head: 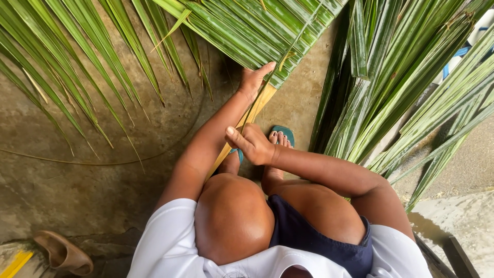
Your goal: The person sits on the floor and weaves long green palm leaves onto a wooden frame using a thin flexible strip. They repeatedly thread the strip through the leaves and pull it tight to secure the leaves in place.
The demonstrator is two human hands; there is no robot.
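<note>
A large green palm frond (242, 31) lies on the concrete floor in front of me, its yellow midrib (242, 126) running down between my knees. My left hand (253, 80) presses on the woven leaflets at the frond's lower edge, fingers flat on the leaves. Lower down, my right hand (253, 144) is closed around the midrib, thumb pointing up. I am squatting, and my feet in teal sandals (284, 135) show beneath my hands.
More palm fronds (411, 92) lie in a pile at the right. Loose leaflets (62, 67) spread across the left. A brown shoe (64, 253) sits at the bottom left beside a yellow strip (15, 263). A wet patch (432, 226) lies at the lower right.
</note>
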